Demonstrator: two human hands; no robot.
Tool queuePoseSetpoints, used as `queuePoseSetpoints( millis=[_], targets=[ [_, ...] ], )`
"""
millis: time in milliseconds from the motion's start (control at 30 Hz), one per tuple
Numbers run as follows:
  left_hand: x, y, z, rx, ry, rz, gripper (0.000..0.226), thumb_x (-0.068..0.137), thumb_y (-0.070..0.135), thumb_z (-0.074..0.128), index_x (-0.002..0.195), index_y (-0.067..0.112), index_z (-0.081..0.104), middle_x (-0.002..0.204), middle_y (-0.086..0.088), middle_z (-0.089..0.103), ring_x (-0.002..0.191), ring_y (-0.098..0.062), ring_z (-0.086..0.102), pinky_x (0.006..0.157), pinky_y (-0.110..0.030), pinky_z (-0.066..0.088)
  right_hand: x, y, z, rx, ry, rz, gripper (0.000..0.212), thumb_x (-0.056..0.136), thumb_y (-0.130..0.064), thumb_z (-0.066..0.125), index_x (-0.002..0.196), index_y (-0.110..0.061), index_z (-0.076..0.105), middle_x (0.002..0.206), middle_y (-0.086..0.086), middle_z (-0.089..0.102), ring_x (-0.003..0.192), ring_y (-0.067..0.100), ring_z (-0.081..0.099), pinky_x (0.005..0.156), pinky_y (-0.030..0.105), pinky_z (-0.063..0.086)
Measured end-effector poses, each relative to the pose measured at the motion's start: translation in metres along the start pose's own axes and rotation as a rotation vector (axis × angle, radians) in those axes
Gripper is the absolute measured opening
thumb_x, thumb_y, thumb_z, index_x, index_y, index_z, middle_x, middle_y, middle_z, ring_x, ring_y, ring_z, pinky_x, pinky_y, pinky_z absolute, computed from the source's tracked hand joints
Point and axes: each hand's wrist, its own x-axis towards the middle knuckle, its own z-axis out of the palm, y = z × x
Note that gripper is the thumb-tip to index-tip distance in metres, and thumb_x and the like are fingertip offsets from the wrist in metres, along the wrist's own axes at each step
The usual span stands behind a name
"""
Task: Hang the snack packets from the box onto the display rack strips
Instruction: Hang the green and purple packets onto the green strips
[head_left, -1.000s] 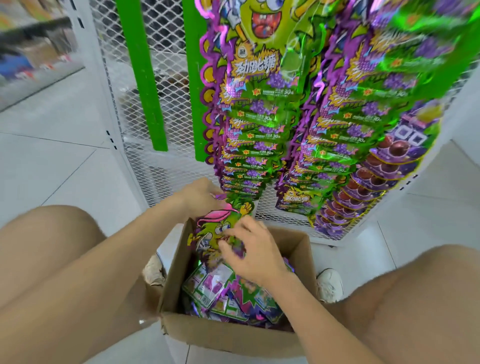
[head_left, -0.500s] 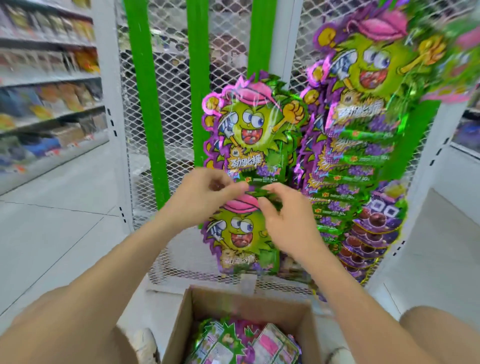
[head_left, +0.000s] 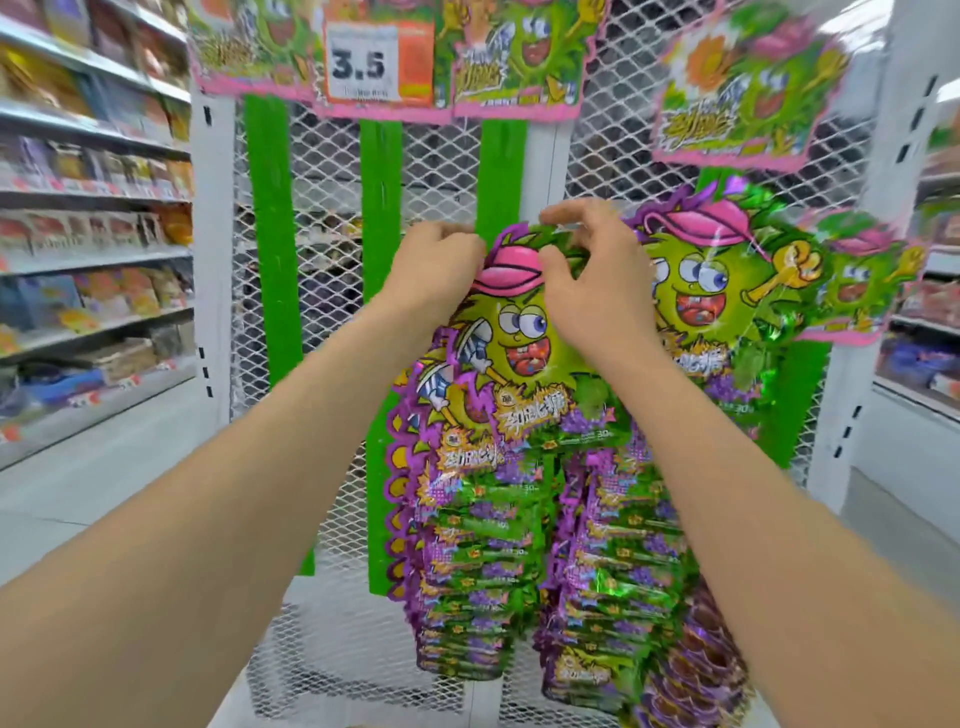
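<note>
In the head view, the left hand (head_left: 439, 260) and right hand (head_left: 587, 291) each pinched the top edge of one snack packet (head_left: 524, 364). They held it against the green strip (head_left: 500, 176) of the rack (head_left: 327, 208), probably to catch its hole on a hook. Hung packets (head_left: 483, 545) filled the strip's lower end. The box was out of view.

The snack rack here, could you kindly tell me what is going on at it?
A person is stocking the mesh display rack. The left hand and the right hand pinch the top edge of a snack packet, holding it against a green strip above packets already hanging there. Whether it is hooked yet cannot be told.
</note>
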Motion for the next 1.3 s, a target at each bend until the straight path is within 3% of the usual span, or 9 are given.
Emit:
queuePoseSetpoints(
  millis=[333,633,700,800,933,1000,1133,1233,1300],
  targets=[
    [0.028,0.005,-0.010,-0.230,-0.172,-0.270,0.032,0.082,0.051,0.074,0.079,0.019,0.076,0.088,-0.005,0.078,0.085,-0.028,0.072,0.102,-0.055,0.057,0.031,-0.013,0.009,-0.067,-0.083,-0.007,0.030,0.094,-0.016,0.056,0.119,-0.031,0.062,0.095,-0.013,0.059,0.105,0.017,0.057,0.092,0.039,0.024],
    [0.018,0.018,-0.018,-0.172,-0.337,-0.345,0.051,0.108,0.049,0.049,0.072,0.015,0.063,0.072,-0.006,0.069,0.054,-0.019,0.068,0.052,-0.024,0.058,0.032,-0.022,0.007,-0.154,-0.101,0.077,0.031,0.084,-0.017,0.053,0.114,-0.026,0.057,0.082,-0.012,0.050,0.101,0.022,0.058,0.098,0.043,0.031],
    [0.019,0.015,-0.016,-0.132,-0.321,-0.332,0.046,0.107,0.053,0.049,0.094,0.014,0.066,0.089,-0.003,0.070,0.070,-0.014,0.071,0.063,-0.024,0.058,0.028,-0.020,0.008,-0.177,-0.123,0.123,0.028,0.085,-0.019,0.053,0.112,-0.027,0.060,0.088,-0.012,0.056,0.102,0.021,0.057,0.100,0.044,0.031],
    [0.018,0.005,-0.015,-0.077,-0.250,-0.265,0.068,0.092,0.066,0.063,0.136,0.014,0.062,0.133,-0.001,0.067,0.118,-0.022,0.067,0.106,-0.043,0.052,0.020,-0.014,0.010,-0.177,-0.125,0.147,0.024,0.088,-0.020,0.053,0.109,-0.028,0.062,0.083,-0.013,0.055,0.097,0.020,0.056,0.098,0.043,0.031],
    [0.011,-0.017,-0.014,0.235,-0.060,0.166,0.029,0.102,0.035,0.061,0.109,0.010,0.075,0.095,0.002,0.074,0.087,-0.014,0.066,0.082,-0.030,0.051,0.005,0.004,0.012,-0.089,-0.131,0.104,0.020,0.092,-0.024,0.060,0.111,-0.027,0.062,0.092,-0.009,0.065,0.096,0.025,0.062,0.097,0.047,0.046],
    [0.000,-0.028,-0.015,0.478,0.045,0.383,0.020,0.101,0.023,0.063,0.118,0.015,0.071,0.103,0.000,0.072,0.096,-0.019,0.066,0.088,-0.035,0.050,-0.007,0.012,0.013,-0.082,-0.122,0.050,0.026,0.089,-0.021,0.065,0.114,-0.023,0.063,0.099,-0.003,0.069,0.096,0.026,0.064,0.093,0.048,0.050],
    [-0.037,-0.064,-0.013,0.867,0.236,0.600,0.058,0.095,0.021,0.069,0.149,0.020,0.050,0.147,-0.009,0.052,0.137,-0.034,0.045,0.112,-0.051,0.037,-0.056,0.016,0.013,-0.241,0.049,-0.167,0.036,0.081,-0.007,0.065,0.117,-0.015,0.066,0.112,0.004,0.065,0.109,0.027,0.058,0.095,0.041,0.047],
    [-0.082,-0.102,-0.011,0.898,0.263,0.706,0.037,0.092,0.020,0.067,0.129,0.019,0.065,0.142,-0.007,0.056,0.139,-0.035,0.044,0.112,-0.052,0.033,-0.130,0.020,0.011,-0.052,-0.035,-0.232,0.021,0.082,-0.003,0.060,0.098,-0.012,0.070,0.095,0.001,0.067,0.093,0.023,0.061,0.085,0.033,0.049],
    [-0.117,-0.139,-0.008,0.806,0.081,0.710,0.021,0.091,0.019,0.067,0.112,0.018,0.069,0.122,-0.005,0.064,0.121,-0.034,0.056,0.099,-0.050,0.043,-0.193,0.031,0.013,0.014,-0.244,-0.136,0.017,0.082,-0.011,0.056,0.088,-0.017,0.071,0.083,-0.004,0.069,0.080,0.018,0.062,0.076,0.032,0.051]
  ],
)
